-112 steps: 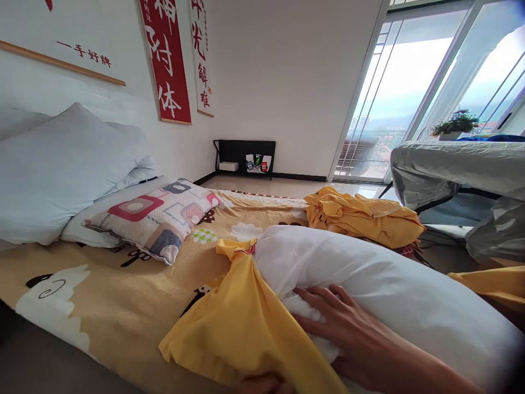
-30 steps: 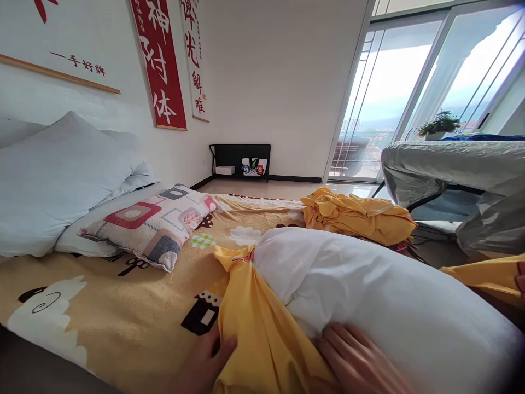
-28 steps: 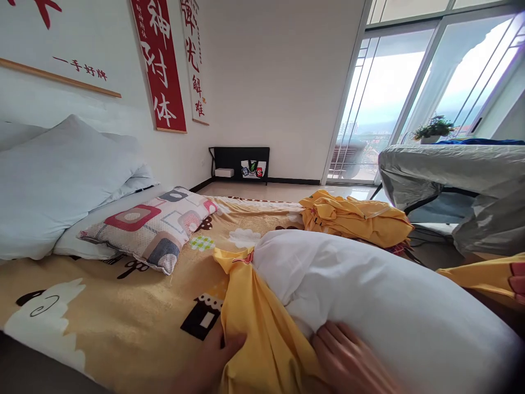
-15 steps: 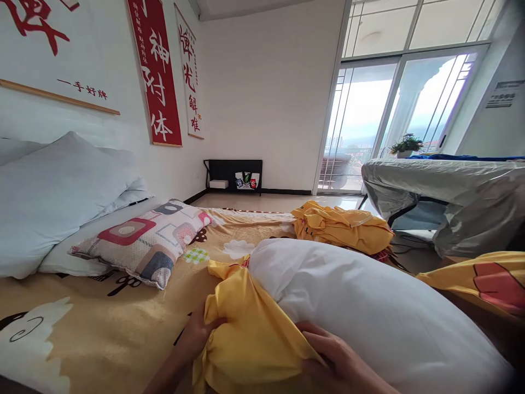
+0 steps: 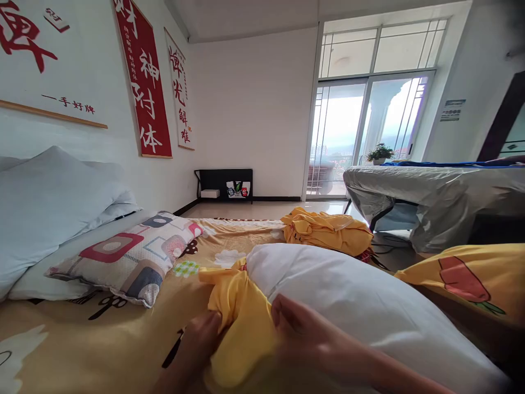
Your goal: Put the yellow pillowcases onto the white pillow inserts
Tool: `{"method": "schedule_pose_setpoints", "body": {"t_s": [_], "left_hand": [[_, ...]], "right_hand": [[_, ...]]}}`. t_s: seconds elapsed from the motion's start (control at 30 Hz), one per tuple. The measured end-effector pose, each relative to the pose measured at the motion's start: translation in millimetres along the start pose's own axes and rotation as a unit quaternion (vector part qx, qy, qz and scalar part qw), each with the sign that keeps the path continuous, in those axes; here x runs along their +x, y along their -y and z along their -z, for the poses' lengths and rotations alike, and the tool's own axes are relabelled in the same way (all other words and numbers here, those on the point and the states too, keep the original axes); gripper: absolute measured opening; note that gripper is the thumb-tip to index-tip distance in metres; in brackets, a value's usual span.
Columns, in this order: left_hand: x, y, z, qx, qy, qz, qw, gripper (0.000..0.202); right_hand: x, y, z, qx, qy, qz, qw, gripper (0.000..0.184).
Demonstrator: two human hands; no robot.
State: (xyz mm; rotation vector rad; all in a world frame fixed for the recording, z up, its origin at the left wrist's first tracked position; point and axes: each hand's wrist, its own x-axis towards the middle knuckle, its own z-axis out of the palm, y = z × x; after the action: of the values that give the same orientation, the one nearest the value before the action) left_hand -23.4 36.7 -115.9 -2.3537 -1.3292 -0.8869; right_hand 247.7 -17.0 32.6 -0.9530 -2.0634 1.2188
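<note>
A large white pillow (image 5: 361, 295) lies in front of me, with a yellow fabric cover (image 5: 241, 323) bunched around its near left end. My left hand (image 5: 200, 336) is closed on the left edge of this cover. On the other side, my right hand (image 5: 299, 328) grips the cover's right edge with curled fingers, close against the white pillow. The lower part of the right hand is smeared by motion. How far the cover reaches under the pillow is hidden.
The patterned bedsheet (image 5: 213, 241) carries a geometric-print cushion (image 5: 135, 251) and white pillows (image 5: 53, 202) at left. Folded yellow fabric (image 5: 328, 230) lies beyond the white pillow. At right are carrot-print yellow fabric (image 5: 471, 273) and a covered table (image 5: 410, 186).
The cover is gathered more narrowly between my hands. My right hand has moved left and up along it. The view has turned slightly right, bringing more of the carrot print in.
</note>
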Motion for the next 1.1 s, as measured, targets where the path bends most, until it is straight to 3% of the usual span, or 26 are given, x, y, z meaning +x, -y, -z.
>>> {"method": "schedule_pose_setpoints", "body": {"t_s": [0.07,0.13,0.23,0.33,0.43,0.53,0.6,0.67,0.73,0.8,0.87,0.93,1.0,1.1], "left_hand": [[-15.1,-2.3,-10.0,0.015,0.026,-0.072,0.997,0.020],[-28.5,1.4,-14.3,0.007,0.067,-0.060,0.996,0.022],[-40.1,18.7,-8.3,-0.052,0.111,0.112,0.986,0.018],[-41.0,40.2,7.1,-0.175,0.098,0.275,0.940,0.028],[-33.6,54.4,20.8,-0.214,0.092,0.326,0.916,0.040],[-23.2,59.7,27.1,-0.172,0.132,0.336,0.917,0.046],[-18.1,60.2,28.8,-0.154,0.180,0.314,0.919,0.043],[-15.0,57.1,32.1,-0.108,0.227,0.286,0.925,0.038],[-11.2,46.7,40.7,-0.027,0.247,0.266,0.931,0.046],[-2.3,24.8,55.8,0.005,0.220,0.217,0.951,0.061],[14.2,-8.3,74.1,-0.058,0.178,0.101,0.977,0.066],[36.6,-45.5,87.8,-0.133,0.174,-0.037,0.975,0.062],[58.9,-76.4,89.7,-0.187,0.206,-0.121,0.953,0.056],[80.2,-98.0,69.9,-0.213,0.216,-0.152,0.941,0.033]], "right_hand": [[14.8,5.4,-1.2,0.069,-0.010,-0.032,0.997,0.028],[30.2,6.7,-2.4,0.085,-0.019,-0.094,0.992,0.026],[45.7,4.6,2.7,0.049,-0.038,-0.136,0.989,0.019],[42.0,-6.8,18.6,0.096,-0.102,-0.112,0.984,0.019],[20.1,-28.2,33.6,0.127,-0.107,-0.158,0.973,0.022],[-5.5,-42.6,37.0,0.046,0.002,-0.250,0.967,0.023],[-16.1,-43.4,33.7,-0.042,0.064,-0.265,0.961,0.018],[-19.5,-40.5,28.2,-0.112,0.090,-0.226,0.963,0.016],[-17.5,-37.2,21.2,-0.121,0.102,-0.181,0.971,0.017],[-13.0,-34.2,11.8,-0.094,0.112,-0.149,0.978,0.019],[-8.1,-30.2,-0.7,-0.095,0.114,-0.125,0.981,0.018],[-4.4,-25.0,-13.7,-0.138,0.081,-0.098,0.982,0.017],[-4.6,-20.3,-21.7,-0.184,0.016,-0.068,0.980,0.022],[-19.5,-20.9,-13.0,-0.261,-0.023,-0.046,0.964,0.036]]}}
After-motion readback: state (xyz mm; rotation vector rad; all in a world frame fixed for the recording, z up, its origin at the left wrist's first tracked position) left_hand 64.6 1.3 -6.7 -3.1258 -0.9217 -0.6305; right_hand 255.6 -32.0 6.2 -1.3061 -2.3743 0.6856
